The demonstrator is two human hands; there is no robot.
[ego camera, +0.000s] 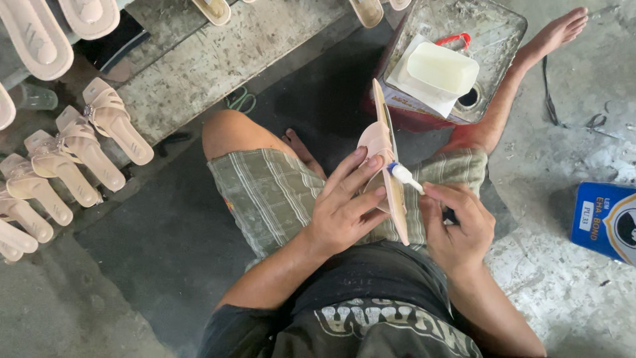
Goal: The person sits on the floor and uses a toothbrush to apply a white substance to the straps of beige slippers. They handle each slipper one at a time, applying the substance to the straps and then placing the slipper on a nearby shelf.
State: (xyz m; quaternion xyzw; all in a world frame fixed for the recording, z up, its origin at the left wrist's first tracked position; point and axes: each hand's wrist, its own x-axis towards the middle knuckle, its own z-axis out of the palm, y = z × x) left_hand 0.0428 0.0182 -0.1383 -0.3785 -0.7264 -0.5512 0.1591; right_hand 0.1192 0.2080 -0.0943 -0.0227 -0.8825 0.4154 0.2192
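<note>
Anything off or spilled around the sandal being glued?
Nothing stands out. The left hand holds the beige sandal on edge; the right hand puts a small white-tipped applicator to its side. No spill shows on the shorts or floor. Finished sandals lie in an orderly row, left.

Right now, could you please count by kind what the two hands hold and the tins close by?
Pale pink sandal, in the left hand: 1
White-tipped applicator, in the right hand: 1
Tins: 2, a red-sided tin and a blue tin
Total: 4
</note>
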